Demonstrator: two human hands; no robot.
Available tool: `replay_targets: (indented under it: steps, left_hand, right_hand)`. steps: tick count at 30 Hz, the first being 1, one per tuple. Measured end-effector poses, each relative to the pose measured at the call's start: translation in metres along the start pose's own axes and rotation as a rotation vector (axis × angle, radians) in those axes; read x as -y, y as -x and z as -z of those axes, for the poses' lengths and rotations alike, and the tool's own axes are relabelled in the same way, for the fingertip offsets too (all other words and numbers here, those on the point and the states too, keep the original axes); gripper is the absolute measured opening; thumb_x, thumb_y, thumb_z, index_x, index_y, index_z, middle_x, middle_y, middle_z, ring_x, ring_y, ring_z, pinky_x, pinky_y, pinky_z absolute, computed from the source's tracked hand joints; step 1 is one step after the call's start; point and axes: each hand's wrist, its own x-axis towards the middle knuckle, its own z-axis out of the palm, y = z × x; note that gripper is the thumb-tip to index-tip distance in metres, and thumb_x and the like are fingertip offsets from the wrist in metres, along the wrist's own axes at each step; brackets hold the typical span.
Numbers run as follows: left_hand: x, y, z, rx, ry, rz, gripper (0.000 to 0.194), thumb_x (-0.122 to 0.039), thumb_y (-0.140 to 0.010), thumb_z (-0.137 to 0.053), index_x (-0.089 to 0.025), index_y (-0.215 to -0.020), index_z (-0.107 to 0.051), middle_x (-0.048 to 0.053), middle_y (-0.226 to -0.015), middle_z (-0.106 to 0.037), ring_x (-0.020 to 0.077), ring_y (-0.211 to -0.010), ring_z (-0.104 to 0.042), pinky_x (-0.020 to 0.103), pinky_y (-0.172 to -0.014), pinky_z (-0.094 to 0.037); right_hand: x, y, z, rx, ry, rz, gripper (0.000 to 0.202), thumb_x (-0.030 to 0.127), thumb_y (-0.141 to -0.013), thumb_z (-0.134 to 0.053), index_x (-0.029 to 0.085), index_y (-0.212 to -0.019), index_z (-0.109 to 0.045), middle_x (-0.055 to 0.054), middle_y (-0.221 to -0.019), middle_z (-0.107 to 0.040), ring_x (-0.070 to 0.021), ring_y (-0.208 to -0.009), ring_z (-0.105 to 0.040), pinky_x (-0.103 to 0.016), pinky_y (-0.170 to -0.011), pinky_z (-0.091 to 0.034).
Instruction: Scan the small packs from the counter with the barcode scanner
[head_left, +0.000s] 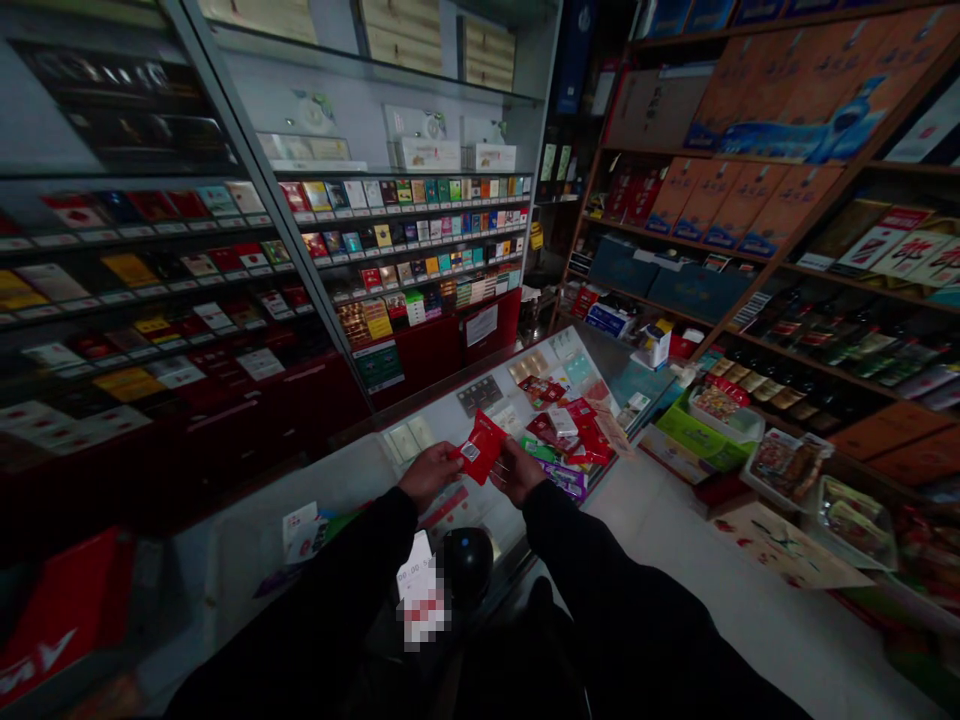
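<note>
A small red snack packet is held up over the glass counter, a pale printed square on its face. My left hand pinches its left edge. On the other side my right hand grips the packet's right edge, with the fingers partly behind it. Just right of that hand lies a pile of red packets, with a small white box among them. A purple packet sits at the near edge of the pile.
Below my forearms are a lit phone and a round black object. Cigarette packs fill the shelves behind the counter. To the right stand shelves of boxes and bottles, and low tubs of snacks. A red bag is at lower left.
</note>
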Motion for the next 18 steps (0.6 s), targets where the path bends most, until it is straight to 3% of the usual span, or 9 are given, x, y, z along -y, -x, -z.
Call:
replay_targets:
  steps: [3, 6, 10, 13, 18]
  left_hand:
    - [-0.006, 0.008, -0.001, 0.063, -0.159, -0.037, 0.031, -0.035, -0.067, -0.082, -0.018, -0.076, -0.058, -0.002, -0.07, -0.067, 0.0102, -0.063, -0.058, 0.023, -0.064, -0.042]
    - [-0.009, 0.013, 0.001, 0.115, -0.266, -0.043, 0.028, -0.036, -0.068, -0.079, -0.018, -0.078, -0.061, -0.002, -0.07, -0.067, 0.0107, -0.061, -0.055, 0.023, -0.06, -0.04]
    - [-0.003, 0.013, 0.008, -0.049, -0.338, -0.059, 0.03, -0.037, -0.065, -0.08, -0.018, -0.083, -0.066, 0.0, -0.076, -0.071, 0.0139, -0.066, -0.06, 0.025, -0.063, -0.043]
    - [0.006, 0.012, 0.013, -0.165, -0.249, -0.078, 0.034, -0.037, -0.063, -0.082, -0.018, -0.085, -0.065, 0.002, -0.078, -0.072, 0.0151, -0.068, -0.063, 0.027, -0.065, -0.046]
    - [0.019, 0.014, 0.02, -0.218, -0.148, -0.079, 0.033, -0.03, -0.06, -0.084, -0.018, -0.084, -0.066, 0.003, -0.074, -0.072, 0.0158, -0.067, -0.064, 0.028, -0.068, -0.047]
  right_hand:
    - [0.003, 0.003, -0.001, -0.038, -0.004, -0.053, 0.035, 0.054, -0.096, -0.054, 0.02, -0.09, -0.06, 0.002, -0.068, -0.065, -0.0125, -0.059, -0.062, -0.026, -0.06, -0.049]
    - [0.0, -0.002, 0.002, -0.039, -0.028, -0.054, 0.023, 0.043, -0.097, -0.055, 0.021, -0.094, -0.061, 0.001, -0.071, -0.068, -0.0125, -0.06, -0.063, -0.026, -0.061, -0.051]
    - [-0.006, -0.01, 0.008, -0.025, -0.048, -0.039, 0.008, 0.027, -0.096, -0.057, 0.02, -0.096, -0.061, 0.0, -0.08, -0.072, -0.0119, -0.068, -0.067, -0.023, -0.062, -0.051]
    - [-0.01, -0.012, 0.012, 0.0, -0.01, -0.027, 0.007, 0.027, -0.093, -0.059, 0.021, -0.094, -0.061, -0.001, -0.08, -0.072, -0.0132, -0.07, -0.067, -0.024, -0.064, -0.052]
    - [-0.014, -0.014, 0.019, 0.018, 0.145, 0.075, 0.012, 0.032, -0.087, -0.066, 0.023, -0.09, -0.059, 0.001, -0.076, -0.068, -0.0136, -0.068, -0.066, -0.027, -0.067, -0.053]
